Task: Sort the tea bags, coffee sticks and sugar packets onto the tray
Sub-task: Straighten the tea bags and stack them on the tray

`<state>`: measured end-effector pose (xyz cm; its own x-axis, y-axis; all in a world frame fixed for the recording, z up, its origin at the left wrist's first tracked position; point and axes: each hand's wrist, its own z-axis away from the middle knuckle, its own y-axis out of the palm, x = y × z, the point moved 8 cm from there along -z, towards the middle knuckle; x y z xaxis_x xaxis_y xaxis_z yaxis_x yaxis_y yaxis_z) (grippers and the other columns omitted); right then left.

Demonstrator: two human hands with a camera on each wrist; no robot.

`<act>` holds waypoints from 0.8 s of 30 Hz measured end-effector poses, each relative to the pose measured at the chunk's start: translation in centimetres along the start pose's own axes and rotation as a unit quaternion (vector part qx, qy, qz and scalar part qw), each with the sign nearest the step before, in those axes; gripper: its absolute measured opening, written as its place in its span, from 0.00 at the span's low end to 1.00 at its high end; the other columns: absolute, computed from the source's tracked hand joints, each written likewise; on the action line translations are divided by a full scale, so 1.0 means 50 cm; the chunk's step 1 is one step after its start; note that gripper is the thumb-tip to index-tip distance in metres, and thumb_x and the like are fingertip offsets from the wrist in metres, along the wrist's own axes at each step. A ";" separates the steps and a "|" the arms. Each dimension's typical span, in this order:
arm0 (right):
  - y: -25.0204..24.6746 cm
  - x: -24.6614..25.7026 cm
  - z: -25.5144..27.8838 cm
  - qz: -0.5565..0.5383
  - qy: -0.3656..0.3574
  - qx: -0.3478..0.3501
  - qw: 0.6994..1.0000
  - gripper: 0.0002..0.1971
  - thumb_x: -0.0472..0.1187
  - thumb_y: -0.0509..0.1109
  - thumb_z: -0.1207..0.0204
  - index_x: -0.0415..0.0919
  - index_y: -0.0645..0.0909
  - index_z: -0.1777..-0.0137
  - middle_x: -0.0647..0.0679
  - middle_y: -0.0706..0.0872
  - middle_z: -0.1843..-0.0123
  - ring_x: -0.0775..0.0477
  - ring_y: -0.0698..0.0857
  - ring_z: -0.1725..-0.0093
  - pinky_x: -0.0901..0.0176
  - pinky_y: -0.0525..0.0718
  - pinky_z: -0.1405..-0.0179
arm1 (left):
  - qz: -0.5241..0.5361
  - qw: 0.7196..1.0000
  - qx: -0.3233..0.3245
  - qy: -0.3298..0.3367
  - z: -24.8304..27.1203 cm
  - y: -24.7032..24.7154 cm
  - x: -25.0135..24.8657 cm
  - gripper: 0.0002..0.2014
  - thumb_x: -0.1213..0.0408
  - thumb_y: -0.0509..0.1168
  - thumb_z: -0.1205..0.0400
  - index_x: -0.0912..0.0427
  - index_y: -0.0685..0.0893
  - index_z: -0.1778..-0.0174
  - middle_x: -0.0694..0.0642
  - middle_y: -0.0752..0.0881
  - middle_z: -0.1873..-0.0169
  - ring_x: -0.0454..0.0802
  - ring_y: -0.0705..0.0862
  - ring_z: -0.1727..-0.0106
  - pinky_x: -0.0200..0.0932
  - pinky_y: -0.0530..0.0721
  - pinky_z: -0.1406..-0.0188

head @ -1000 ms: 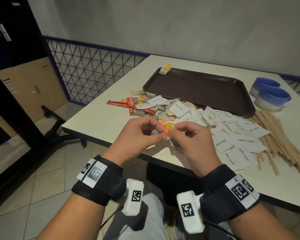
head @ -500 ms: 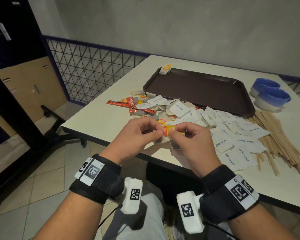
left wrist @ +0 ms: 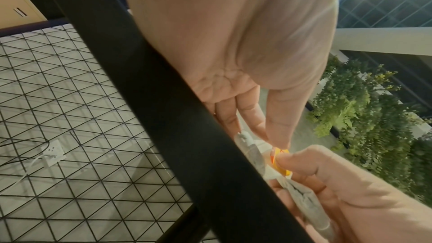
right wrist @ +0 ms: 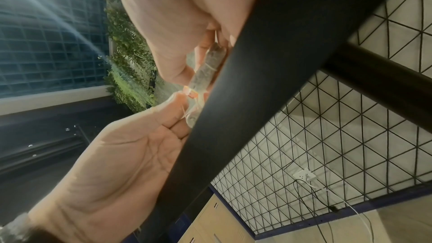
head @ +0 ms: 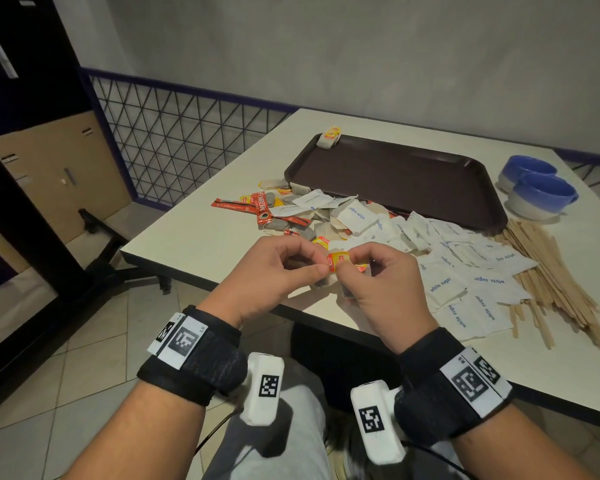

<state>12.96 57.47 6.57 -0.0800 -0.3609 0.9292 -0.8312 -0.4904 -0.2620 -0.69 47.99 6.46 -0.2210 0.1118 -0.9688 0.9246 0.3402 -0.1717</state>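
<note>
Both hands meet just above the table's near edge. My left hand (head: 321, 266) and right hand (head: 343, 271) each pinch the yellow-red tag (head: 338, 261) of a tea bag (head: 326, 282) that hangs below the fingers. In the left wrist view the tag (left wrist: 279, 152) sits between the fingertips, and my right hand also grips a grey tea bag (left wrist: 306, 202). The brown tray (head: 395, 181) lies farther back, with one tea bag (head: 329, 136) on its far left corner. Coffee sticks (head: 260, 206), tea bags and white sugar packets (head: 444, 285) lie mixed in front of it.
Wooden stir sticks (head: 548, 271) lie in a heap at the right of the packets. Two blue cups (head: 541, 192) stand right of the tray. A black wire fence (head: 174, 147) and a tiled floor are on the left, beyond the table edge.
Both hands stay at the near edge and keep hold of the tag. The fingers have shifted slightly and the tag has turned a little between them.
</note>
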 end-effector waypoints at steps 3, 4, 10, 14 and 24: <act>-0.001 -0.001 -0.001 0.001 0.002 0.000 1.000 0.02 0.38 0.78 0.26 0.43 0.89 0.59 0.44 0.88 0.67 0.47 0.85 0.70 0.51 0.87 0.67 | 0.006 1.000 -0.011 -0.003 0.000 -0.002 -0.001 0.03 0.71 0.76 0.19 0.61 0.90 0.54 0.60 0.93 0.56 0.55 0.91 0.54 0.52 0.89 0.44; -0.001 0.000 -0.001 0.002 0.000 -0.001 1.000 0.02 0.38 0.79 0.26 0.44 0.90 0.59 0.44 0.88 0.67 0.45 0.86 0.69 0.48 0.87 0.66 | 0.007 1.000 -0.022 -0.003 0.000 -0.005 -0.002 0.04 0.71 0.77 0.20 0.62 0.89 0.53 0.58 0.93 0.56 0.55 0.91 0.54 0.51 0.89 0.45; 0.005 0.007 0.003 -0.020 -0.011 0.006 1.000 0.01 0.43 0.80 0.27 0.48 0.91 0.58 0.47 0.89 0.65 0.33 0.87 0.60 0.33 0.89 0.56 | 0.014 0.998 -0.057 -0.016 -0.003 -0.011 0.002 0.08 0.70 0.76 0.19 0.58 0.88 0.46 0.52 0.93 0.62 0.51 0.91 0.59 0.53 0.88 0.49; -0.003 0.013 0.002 -0.068 -0.008 -0.009 0.998 0.06 0.35 0.74 0.22 0.42 0.92 0.56 0.46 0.91 0.58 0.38 0.87 0.53 0.37 0.89 0.48 | 0.056 0.993 -0.107 -0.019 -0.001 -0.026 0.006 0.08 0.72 0.76 0.19 0.57 0.86 0.49 0.52 0.91 0.66 0.49 0.89 0.61 0.50 0.86 0.57; -0.011 0.028 0.007 -0.108 -0.043 -0.020 0.993 0.12 0.24 0.71 0.20 0.40 0.86 0.44 0.46 0.91 0.52 0.47 0.90 0.52 0.45 0.91 0.52 | 0.057 0.981 -0.183 0.005 0.011 -0.050 0.004 0.08 0.69 0.75 0.18 0.50 0.94 0.53 0.49 0.94 0.57 0.43 0.89 0.58 0.34 0.83 0.64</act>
<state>13.48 56.96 7.95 0.1493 -0.3180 0.9363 -0.8456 -0.5319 -0.0458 -2.90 46.66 6.59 -0.1272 0.1771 -0.9759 0.7708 0.6369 0.0151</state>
